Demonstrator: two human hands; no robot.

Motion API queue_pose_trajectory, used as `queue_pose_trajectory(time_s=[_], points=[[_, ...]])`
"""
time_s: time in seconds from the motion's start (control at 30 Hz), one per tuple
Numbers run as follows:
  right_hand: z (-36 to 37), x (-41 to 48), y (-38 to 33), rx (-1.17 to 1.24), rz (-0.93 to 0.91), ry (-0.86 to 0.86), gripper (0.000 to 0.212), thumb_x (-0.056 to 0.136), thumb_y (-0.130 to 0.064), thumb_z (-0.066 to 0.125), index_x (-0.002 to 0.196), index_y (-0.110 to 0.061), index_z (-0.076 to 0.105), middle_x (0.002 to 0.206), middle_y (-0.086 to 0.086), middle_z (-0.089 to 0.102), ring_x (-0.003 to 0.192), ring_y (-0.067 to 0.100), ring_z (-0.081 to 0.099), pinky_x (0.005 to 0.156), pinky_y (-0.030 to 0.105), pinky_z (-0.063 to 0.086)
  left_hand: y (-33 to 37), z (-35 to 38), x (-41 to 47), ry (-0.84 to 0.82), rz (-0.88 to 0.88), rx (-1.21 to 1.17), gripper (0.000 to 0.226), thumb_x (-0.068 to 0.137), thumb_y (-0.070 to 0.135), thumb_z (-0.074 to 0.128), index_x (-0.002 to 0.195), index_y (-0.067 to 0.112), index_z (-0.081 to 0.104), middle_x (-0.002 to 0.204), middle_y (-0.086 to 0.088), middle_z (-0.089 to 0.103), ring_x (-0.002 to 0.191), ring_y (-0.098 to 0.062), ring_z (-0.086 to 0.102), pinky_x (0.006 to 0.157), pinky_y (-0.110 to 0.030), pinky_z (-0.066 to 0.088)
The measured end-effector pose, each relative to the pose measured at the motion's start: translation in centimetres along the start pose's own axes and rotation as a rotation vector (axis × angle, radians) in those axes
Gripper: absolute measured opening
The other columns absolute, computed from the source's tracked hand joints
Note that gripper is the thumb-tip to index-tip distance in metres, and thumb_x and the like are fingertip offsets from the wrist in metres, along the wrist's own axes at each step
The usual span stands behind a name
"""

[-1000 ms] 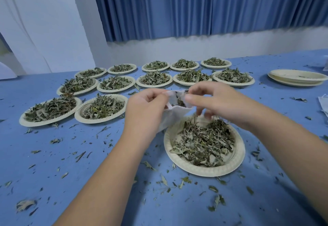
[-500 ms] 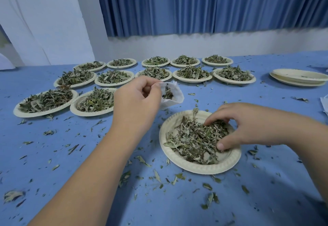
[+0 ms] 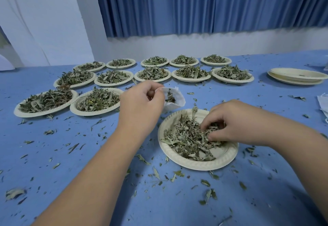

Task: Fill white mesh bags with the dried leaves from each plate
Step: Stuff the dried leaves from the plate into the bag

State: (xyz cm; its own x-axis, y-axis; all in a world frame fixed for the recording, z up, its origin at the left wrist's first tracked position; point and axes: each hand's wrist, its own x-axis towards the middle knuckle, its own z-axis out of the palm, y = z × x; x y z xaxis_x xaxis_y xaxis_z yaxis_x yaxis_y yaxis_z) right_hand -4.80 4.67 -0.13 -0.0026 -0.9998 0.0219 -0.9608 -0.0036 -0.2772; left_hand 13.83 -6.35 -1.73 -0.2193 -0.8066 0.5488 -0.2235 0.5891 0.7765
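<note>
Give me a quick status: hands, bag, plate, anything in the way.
Status: left hand pinches white mesh bag open, few leaves inside; right hand grips dried leaves on near plate; nothing between plate and bag.

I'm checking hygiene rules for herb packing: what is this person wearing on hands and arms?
Nothing shows: the left hand and right hand are bare, without gloves, rings, watch or bracelet; both forearms are sleeveless as far as visible.

No readable text anywhere (plates and bag are unmarked).
</note>
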Motion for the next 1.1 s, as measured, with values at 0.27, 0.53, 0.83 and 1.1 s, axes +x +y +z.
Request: queue_pose_trajectory(time_s=[0.27,0.53,0.83,1.1], points=[[-1.3,-0.6,0.4,0.213,-0.008,0.027,0.010,0.072,-0.046,0.069,0.080,-0.051,0.068,0.084,-0.013,0.069,0.072,0.020,0.061,0.071,0.040,0.052,0.2,0.1,-0.2,-0.053,0.006,0.043,0.016,0.092,0.019,0.061,0.081,0.023,0.072,0.058,0.005,0.059,0.050,-0.004,0.045,0.049,-0.018,0.038],[-2.4,-1.2,0.1,0.421,-0.035,0.240,0.012,0.066,-0.042,0.070,0.077,-0.046,0.072,0.076,-0.005,0.071,0.067,0.019,0.061,0.063,0.028,0.048,0.4,0.5,-0.4,-0.099,0.030,0.124,0.017,0.093,0.019,0.060,0.081,0.019,0.072,0.053,0.009,0.054,0.049,-0.004,0.044,0.051,-0.017,0.034],[-1.4,-0.9,-1.3,0.346,-0.072,0.352,0.009,0.071,-0.028,0.074,0.074,-0.037,0.074,0.080,-0.015,0.067,0.064,0.002,0.057,0.061,0.011,0.042,1.0,1.1,-1.1,-0.196,0.152,0.210,0.015,0.091,0.017,0.061,0.085,0.021,0.075,0.049,0.017,0.049,0.052,0.002,0.050,0.050,-0.011,0.037],[0.0,-0.3,-2.8,0.037,-0.019,0.391,0.016,0.077,-0.028,0.069,0.091,-0.031,0.076,0.084,-0.012,0.062,0.078,0.002,0.054,0.071,0.015,0.040,1.8,1.8,-1.8,-0.276,0.165,0.217,0.012,0.088,0.018,0.064,0.084,0.021,0.075,0.053,0.018,0.051,0.054,0.008,0.049,0.052,-0.008,0.035]])
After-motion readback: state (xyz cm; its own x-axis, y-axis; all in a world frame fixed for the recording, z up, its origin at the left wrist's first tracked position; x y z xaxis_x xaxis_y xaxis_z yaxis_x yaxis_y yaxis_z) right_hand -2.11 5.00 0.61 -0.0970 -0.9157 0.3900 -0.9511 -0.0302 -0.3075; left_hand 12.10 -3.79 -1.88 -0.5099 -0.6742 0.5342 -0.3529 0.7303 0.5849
